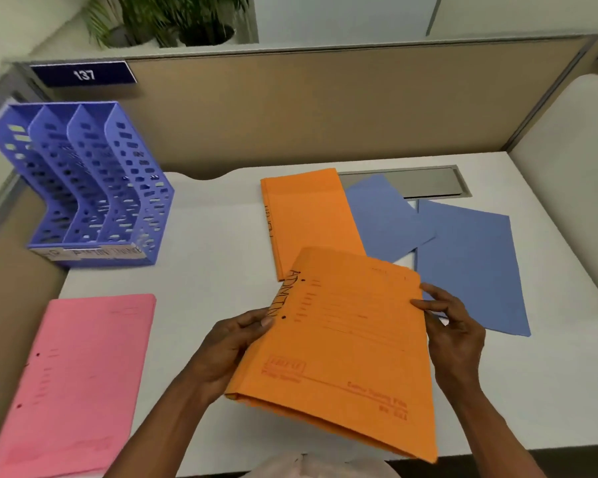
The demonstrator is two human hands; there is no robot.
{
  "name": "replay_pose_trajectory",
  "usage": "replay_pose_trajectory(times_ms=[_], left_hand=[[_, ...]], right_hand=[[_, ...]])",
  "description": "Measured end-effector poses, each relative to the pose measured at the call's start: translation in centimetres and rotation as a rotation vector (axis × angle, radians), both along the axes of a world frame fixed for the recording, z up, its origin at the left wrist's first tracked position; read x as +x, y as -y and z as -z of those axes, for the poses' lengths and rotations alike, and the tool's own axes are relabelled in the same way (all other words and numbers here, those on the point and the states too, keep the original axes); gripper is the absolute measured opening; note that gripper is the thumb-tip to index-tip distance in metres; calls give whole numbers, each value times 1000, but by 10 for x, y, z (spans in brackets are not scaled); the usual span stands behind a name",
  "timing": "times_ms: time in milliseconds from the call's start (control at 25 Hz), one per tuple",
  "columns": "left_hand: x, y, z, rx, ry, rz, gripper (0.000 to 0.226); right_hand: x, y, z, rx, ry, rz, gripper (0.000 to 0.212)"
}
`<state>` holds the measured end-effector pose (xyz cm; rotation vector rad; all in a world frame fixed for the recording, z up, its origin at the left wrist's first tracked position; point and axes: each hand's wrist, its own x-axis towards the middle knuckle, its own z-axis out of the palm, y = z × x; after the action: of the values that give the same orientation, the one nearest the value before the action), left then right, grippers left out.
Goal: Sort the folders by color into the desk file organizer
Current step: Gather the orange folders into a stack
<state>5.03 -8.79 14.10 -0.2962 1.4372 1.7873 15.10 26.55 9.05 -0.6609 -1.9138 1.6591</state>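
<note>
I hold an orange folder (346,350) lifted above the desk's near edge. My left hand (228,353) grips its left side and my right hand (453,326) grips its right edge. A second orange folder (308,215) lies flat behind it. Two blue folders lie to the right, one further back (384,215) and one nearer (470,263). A pink folder (80,381) rests at the near left. The blue perforated file organizer (83,188) stands at the far left; its slots look empty.
The white desk (204,270) is backed by a tan partition wall (325,108) bearing a "137" sign (83,74). A grey cable hatch (425,181) sits in the desk behind the blue folders. Potted plants (173,19) stand beyond the partition.
</note>
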Motion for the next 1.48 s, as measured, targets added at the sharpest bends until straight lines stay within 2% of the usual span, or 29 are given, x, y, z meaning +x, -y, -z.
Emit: replay_pose_trajectory(times_ms=[80, 200, 280, 360, 480, 600, 680, 800, 920, 1120, 1320, 1480], left_hand=[[3, 9, 3, -32, -99, 27, 42], [6, 17, 6, -87, -217, 9, 52], [7, 17, 4, -143, -288, -46, 53], [9, 18, 1, -224, -367, -73, 54], [13, 18, -6, -343, -492, -29, 55], [19, 15, -15, -410, -578, -2, 58], [23, 14, -19, -424, -591, 24, 61], [30, 17, -20, -435, -559, 37, 62], [36, 25, -12, -474, -561, 27, 64], [50, 46, 10, -627, -584, -17, 67], [60, 98, 54, -766, -473, -34, 89], [64, 143, 81, -841, -417, -95, 91]], right_hand=[[-4, 2, 0, -97, -11, 9, 22], [-7, 10, -1, -390, 23, -45, 33], [-10, 15, 1, -419, 98, -65, 24], [-11, 17, 6, -417, 176, -61, 39], [-13, 24, 9, -484, 222, -84, 31], [-17, 39, 6, -590, 250, -47, 57], [-17, 46, 7, -633, 268, -37, 44], [-18, 53, 8, -632, 329, -54, 38], [-21, 61, 5, -620, 364, -98, 56], [-32, 83, 17, -578, 421, -202, 44], [-52, 147, 15, -520, 501, -380, 65], [-68, 207, 21, -410, 583, -509, 76]])
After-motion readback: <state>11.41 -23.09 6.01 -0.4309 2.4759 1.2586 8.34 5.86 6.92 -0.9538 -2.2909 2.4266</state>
